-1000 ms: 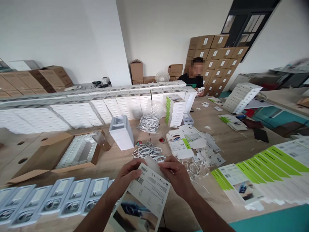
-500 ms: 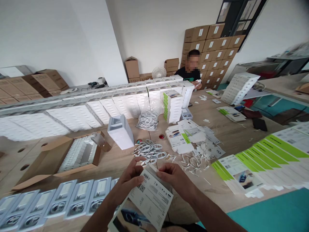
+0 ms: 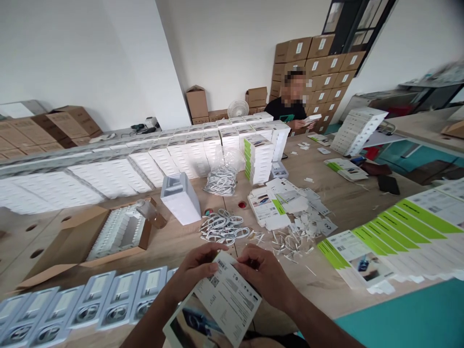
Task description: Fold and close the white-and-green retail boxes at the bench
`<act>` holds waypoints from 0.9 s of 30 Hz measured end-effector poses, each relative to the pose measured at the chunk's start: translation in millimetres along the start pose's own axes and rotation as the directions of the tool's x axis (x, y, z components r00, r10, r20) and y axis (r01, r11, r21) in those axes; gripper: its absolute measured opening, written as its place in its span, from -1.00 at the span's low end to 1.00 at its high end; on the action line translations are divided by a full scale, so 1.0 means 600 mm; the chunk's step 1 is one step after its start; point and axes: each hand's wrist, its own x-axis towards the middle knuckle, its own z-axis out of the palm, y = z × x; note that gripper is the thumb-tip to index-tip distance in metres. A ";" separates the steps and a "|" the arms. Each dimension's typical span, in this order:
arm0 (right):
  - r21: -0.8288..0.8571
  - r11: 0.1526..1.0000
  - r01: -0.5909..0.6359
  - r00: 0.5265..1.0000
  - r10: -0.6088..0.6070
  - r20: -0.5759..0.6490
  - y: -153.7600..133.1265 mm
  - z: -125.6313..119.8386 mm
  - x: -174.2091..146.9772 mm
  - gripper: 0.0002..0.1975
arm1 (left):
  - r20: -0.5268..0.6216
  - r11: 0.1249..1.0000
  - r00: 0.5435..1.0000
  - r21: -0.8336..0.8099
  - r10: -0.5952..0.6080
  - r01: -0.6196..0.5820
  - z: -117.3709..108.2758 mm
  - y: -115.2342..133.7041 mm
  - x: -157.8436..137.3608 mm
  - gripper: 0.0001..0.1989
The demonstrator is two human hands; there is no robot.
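Note:
A flat printed cardboard box (image 3: 226,302), white with a barcode and a photo panel, is held tilted at the table's front edge. My left hand (image 3: 197,266) grips its upper left edge, thumb on the printed face. At the top right end, the fingers of my right hand (image 3: 263,270) are curled closed on the box's edge. Just beyond my hands lies a loose heap of white coiled cables (image 3: 224,227). Left of my forearm stands a row of light-blue trays (image 3: 119,297), each holding a white piece and a coiled cable.
Green-and-white printed boxes (image 3: 384,241) overlap in a row at right. Small white scraps (image 3: 293,241) and printed cards (image 3: 290,195) are strewn mid-table. An open carton (image 3: 119,232) and a clear bottle (image 3: 154,212) stand left. Across the table sits a co-worker (image 3: 288,108) holding a white item.
My right hand's fingers have curled further over the top of the box. The box has shifted slightly. Across the table, the co-worker has raised the white item and turned.

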 end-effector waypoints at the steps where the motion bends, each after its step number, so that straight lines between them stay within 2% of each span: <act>1: 0.036 0.999 -0.012 1.000 0.012 0.007 -0.001 -0.001 0.001 -0.80 | -0.007 1.000 1.000 -0.007 -0.003 0.003 -0.001 0.002 0.001 -0.62; 4: 0.249 0.959 -0.136 0.987 0.108 0.122 -0.005 -0.010 0.007 -0.76 | -0.078 0.999 0.997 -0.045 0.024 -0.028 -0.007 0.001 0.005 -0.65; 7: 0.473 0.817 -0.331 0.932 0.204 0.299 -0.009 -0.022 0.011 -0.60 | -0.201 0.992 0.976 -0.078 0.079 -0.096 -0.012 -0.011 0.011 -0.65; 9: 0.524 0.750 -0.403 0.903 0.234 0.359 -0.010 -0.027 0.011 -0.53 | -0.252 0.988 0.964 -0.106 0.082 -0.111 -0.012 -0.022 0.013 -0.64; 10: 0.520 0.748 -0.413 0.898 0.239 0.371 -0.010 -0.028 0.009 -0.51 | -0.269 0.986 0.960 -0.120 0.076 -0.111 -0.011 -0.026 0.013 -0.64; 16: 0.312 0.902 -0.300 0.924 0.193 0.330 -0.014 -0.027 -0.004 -0.52 | -0.306 0.985 0.951 -0.141 0.053 -0.100 -0.004 -0.036 0.011 -0.65; 22: 0.303 0.936 -0.182 0.903 0.036 0.429 -0.028 -0.033 -0.019 -0.44 | -0.301 0.984 0.951 -0.134 0.068 -0.113 0.001 -0.033 0.010 -0.66; 27: 0.254 0.957 -0.141 0.923 0.034 0.384 -0.022 -0.044 -0.028 -0.48 | -0.280 0.986 0.958 -0.125 0.069 -0.107 0.013 -0.038 0.029 -0.63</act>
